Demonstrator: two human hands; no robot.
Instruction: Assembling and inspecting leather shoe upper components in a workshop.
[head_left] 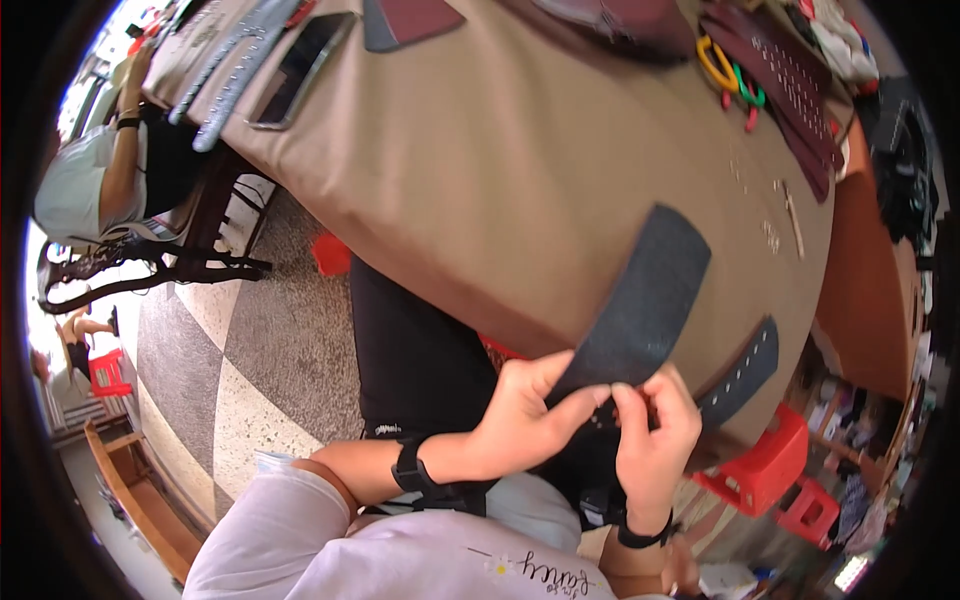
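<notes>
The head view centres on a dark strip, held in front of the person at the near edge of the counter, its broad end slanting up and away over the cloth. The left hand grips its near end, thumb on one side and the other fingers behind, probably to steady it. The right hand has thumb and forefinger closed in a pinch at the same edge, almost meeting the left thumb; whether a small piece sits in that pinch, I cannot tell. Holding the edge up toward the body likely gives both hands room and a clear view.

Just beyond the right hand lies a dotted dark piece; whether it joins the strip is hidden. Further out, pale bits and a thin stick lie on the right side, apparently for easy reach. Yellow-handled scissors rest beside maroon strips. At the far left, a phone lies near grey strips, seemingly set aside.
</notes>
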